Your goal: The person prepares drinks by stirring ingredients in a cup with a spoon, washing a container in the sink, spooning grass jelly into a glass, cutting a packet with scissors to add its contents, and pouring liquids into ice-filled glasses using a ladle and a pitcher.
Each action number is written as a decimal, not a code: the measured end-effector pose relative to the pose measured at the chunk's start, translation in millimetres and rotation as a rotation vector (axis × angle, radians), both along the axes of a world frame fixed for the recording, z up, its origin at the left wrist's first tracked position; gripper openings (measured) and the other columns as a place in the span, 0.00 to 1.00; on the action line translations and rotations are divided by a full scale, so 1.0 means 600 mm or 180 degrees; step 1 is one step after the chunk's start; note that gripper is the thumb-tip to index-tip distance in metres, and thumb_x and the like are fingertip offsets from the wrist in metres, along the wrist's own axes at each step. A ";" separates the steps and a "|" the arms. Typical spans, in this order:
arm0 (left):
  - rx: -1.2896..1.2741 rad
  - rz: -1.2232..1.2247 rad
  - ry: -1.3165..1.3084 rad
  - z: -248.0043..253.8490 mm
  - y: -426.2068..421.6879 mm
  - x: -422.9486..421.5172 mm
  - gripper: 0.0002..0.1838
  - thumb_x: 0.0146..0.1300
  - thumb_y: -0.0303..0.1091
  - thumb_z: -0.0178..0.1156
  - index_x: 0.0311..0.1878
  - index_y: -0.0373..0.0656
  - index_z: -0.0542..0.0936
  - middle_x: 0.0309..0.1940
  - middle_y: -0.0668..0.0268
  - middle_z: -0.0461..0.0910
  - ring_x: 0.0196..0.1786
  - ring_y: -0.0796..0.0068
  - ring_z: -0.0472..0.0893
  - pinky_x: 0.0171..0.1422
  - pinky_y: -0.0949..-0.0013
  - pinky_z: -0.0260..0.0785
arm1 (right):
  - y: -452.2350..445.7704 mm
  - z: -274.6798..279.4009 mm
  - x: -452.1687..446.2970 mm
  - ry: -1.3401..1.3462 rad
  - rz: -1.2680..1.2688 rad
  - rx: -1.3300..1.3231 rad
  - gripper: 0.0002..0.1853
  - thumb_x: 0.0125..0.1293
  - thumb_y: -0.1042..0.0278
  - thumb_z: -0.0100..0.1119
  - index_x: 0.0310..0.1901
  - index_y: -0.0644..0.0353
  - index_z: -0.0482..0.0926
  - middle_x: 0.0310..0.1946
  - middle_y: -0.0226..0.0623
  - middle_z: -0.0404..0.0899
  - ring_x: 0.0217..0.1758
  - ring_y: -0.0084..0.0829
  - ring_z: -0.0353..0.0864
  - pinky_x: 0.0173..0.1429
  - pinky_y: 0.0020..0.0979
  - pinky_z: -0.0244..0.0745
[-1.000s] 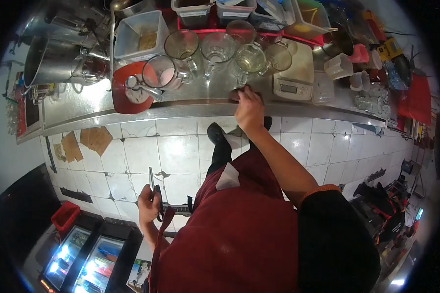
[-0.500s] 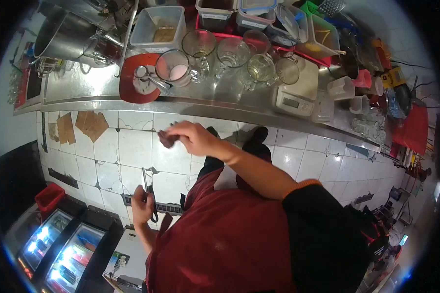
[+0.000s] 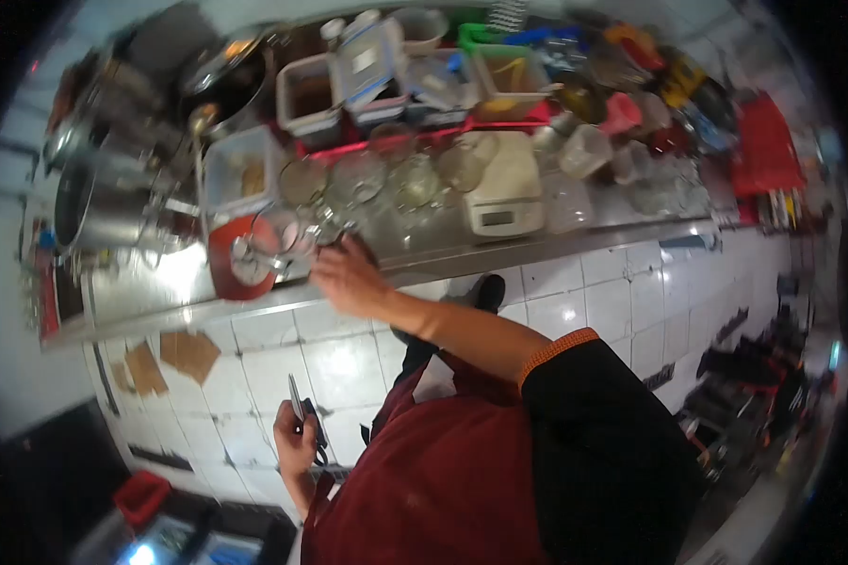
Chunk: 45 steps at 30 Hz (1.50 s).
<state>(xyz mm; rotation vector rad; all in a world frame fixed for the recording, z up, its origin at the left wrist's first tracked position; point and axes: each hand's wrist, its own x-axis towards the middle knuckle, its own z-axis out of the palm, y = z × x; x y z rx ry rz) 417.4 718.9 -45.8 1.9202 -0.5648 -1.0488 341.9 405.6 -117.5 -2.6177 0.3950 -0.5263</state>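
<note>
In the head view my left hand (image 3: 295, 441) is closed around a pair of scissors (image 3: 296, 399), blades pointing up over the floor. My right hand (image 3: 350, 281) reaches to the counter's front edge, blurred by motion. Its fingers are closed on a small dark brown item (image 3: 364, 249), which looks crumpled; its kind I cannot make out. Just left of these fingers are a glass mug (image 3: 281, 229) with pale contents and a red-orange tray (image 3: 220, 252) bearing a metal scoop or jigger. More glass mugs, such as one clear mug (image 3: 358, 177), stand behind.
A white kitchen scale (image 3: 505, 193) stands on the steel counter (image 3: 415, 252), right of the mugs. Behind are a plastic tub (image 3: 219, 174) and several lidded containers. Large steel pots (image 3: 113, 215) occupy the left end. Cardboard pieces (image 3: 190, 354) lie on the tiled floor.
My right hand has moved with the dark brown item from above the floor to the counter edge near the mugs. The view has shifted; my left hand still holds the scissors.
</note>
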 end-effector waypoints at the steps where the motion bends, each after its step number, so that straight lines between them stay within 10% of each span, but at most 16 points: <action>1: -0.0203 -0.0057 0.0098 0.013 -0.030 -0.002 0.11 0.61 0.31 0.60 0.28 0.37 0.69 0.28 0.67 0.64 0.27 0.78 0.66 0.29 0.72 0.59 | 0.014 0.019 -0.021 0.0051 0.0074 0.0288 0.15 0.49 0.69 0.62 0.41 0.55 0.79 0.50 0.34 0.77 0.55 0.37 0.75 0.63 0.44 0.66; 9: -0.1645 -0.2159 -0.0615 0.013 -0.348 -0.106 0.06 0.60 0.26 0.62 0.33 0.37 0.74 0.41 0.59 0.72 0.34 0.73 0.73 0.35 0.73 0.65 | 0.047 0.138 -0.341 -0.0121 -0.0240 0.4305 0.28 0.67 0.68 0.60 0.67 0.61 0.63 0.59 0.43 0.74 0.55 0.29 0.78 0.58 0.31 0.75; 16: -0.2089 -0.3489 -0.0273 0.047 -0.514 -0.379 0.05 0.60 0.28 0.63 0.35 0.37 0.78 0.39 0.61 0.75 0.34 0.74 0.76 0.35 0.72 0.66 | 0.069 0.127 -0.575 -0.2111 -0.2103 0.4158 0.15 0.68 0.63 0.62 0.49 0.60 0.71 0.38 0.31 0.78 0.36 0.21 0.79 0.39 0.27 0.74; 25: -0.1393 -0.3746 -0.0582 -0.004 -0.582 -0.617 0.05 0.61 0.30 0.65 0.35 0.40 0.80 0.33 0.65 0.74 0.30 0.77 0.74 0.31 0.73 0.65 | 0.032 0.120 -0.924 -0.1945 -0.3267 0.3496 0.13 0.66 0.68 0.60 0.48 0.65 0.75 0.34 0.32 0.78 0.35 0.23 0.77 0.39 0.29 0.74; 31: -0.1272 -0.4022 -0.2413 -0.063 -0.693 -0.723 0.14 0.60 0.41 0.62 0.35 0.37 0.79 0.42 0.52 0.75 0.42 0.48 0.79 0.45 0.53 0.73 | 0.037 0.080 -1.178 -0.2050 -0.4091 0.3655 0.12 0.65 0.70 0.59 0.47 0.67 0.76 0.35 0.36 0.81 0.35 0.26 0.81 0.40 0.30 0.77; 45: -0.0207 -0.3704 -0.3618 -0.204 -0.972 -0.876 0.18 0.61 0.39 0.58 0.50 0.38 0.76 0.53 0.48 0.72 0.55 0.46 0.75 0.58 0.47 0.69 | -0.260 0.037 -1.543 -0.1963 -0.3614 0.3608 0.08 0.69 0.69 0.56 0.46 0.62 0.75 0.31 0.27 0.78 0.30 0.18 0.73 0.36 0.23 0.70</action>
